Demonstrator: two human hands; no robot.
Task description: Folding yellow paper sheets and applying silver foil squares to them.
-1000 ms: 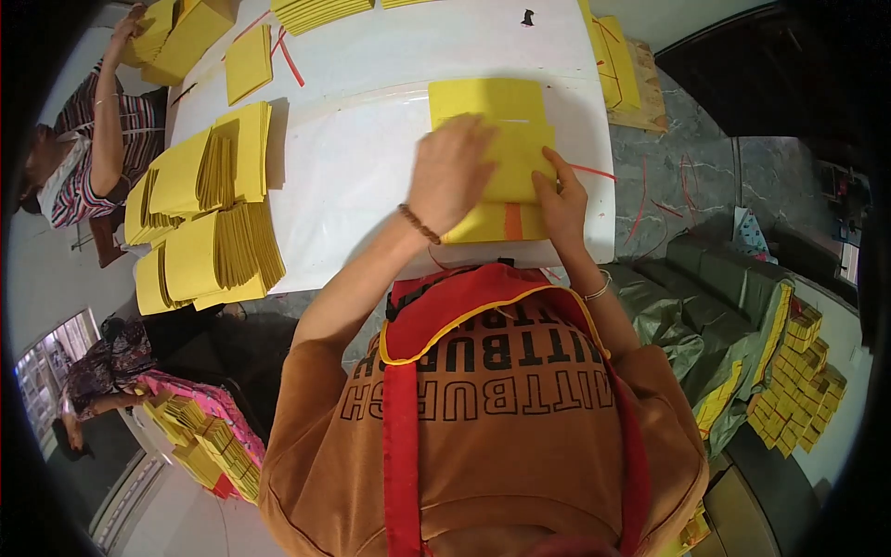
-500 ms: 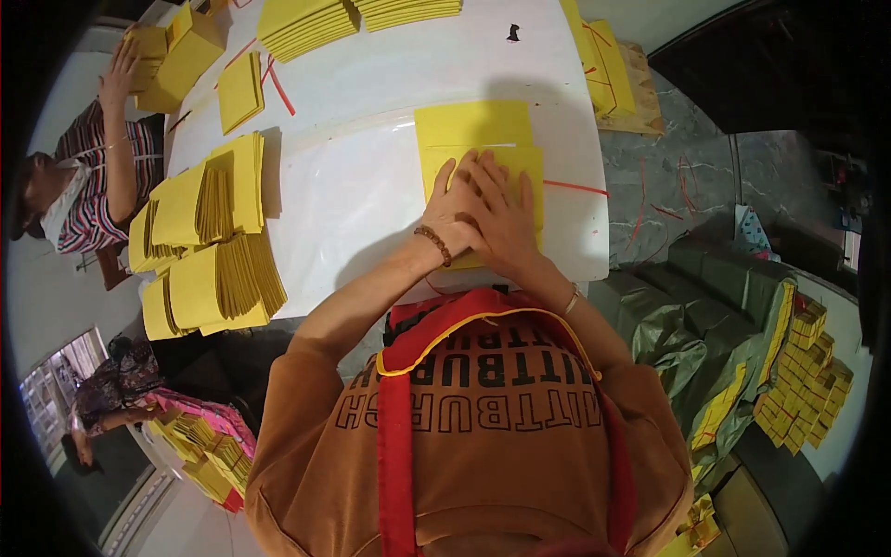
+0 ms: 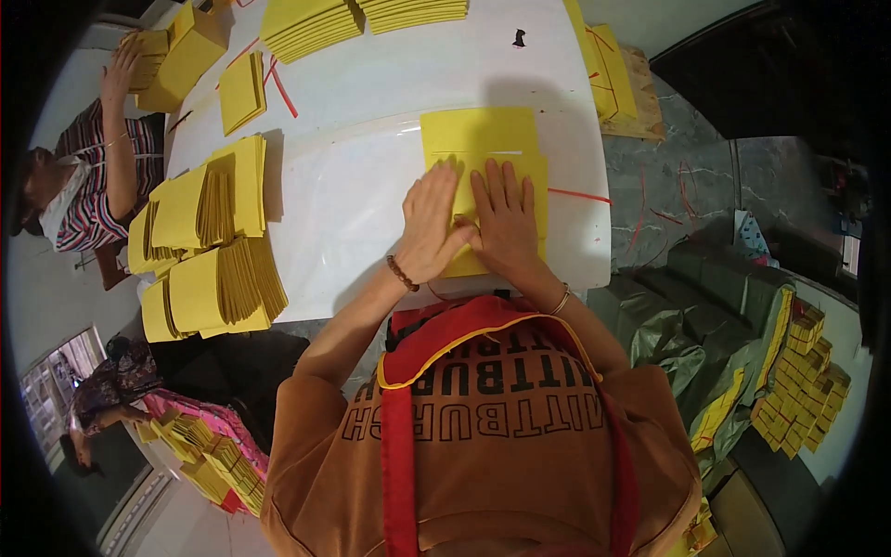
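A folded yellow paper sheet (image 3: 478,130) lies on the white table in front of me, with a narrow white gap between its far part and the folded panel nearer to me. My left hand (image 3: 432,221) rests flat over the left edge of that panel, fingers stretched out and pointing away. Beside it my right hand (image 3: 506,218) lies flat on the panel's right half, its fingers slightly spread. The two thumbs meet or nearly meet in the middle. Whether more sheets lie underneath is hidden.
Stacks of folded yellow paper (image 3: 218,278) stand along the left side of the white table (image 3: 325,204), with more stacks (image 3: 311,28) at its far edge. A red strip (image 3: 580,196) lies right of the sheet. Co-workers are at the left. Green wrapped bundles (image 3: 715,297) stand at the right.
My hands, which overlapped on the sheet, have come apart. The left hand has slid to the left, and the right hand now lies flat by itself.
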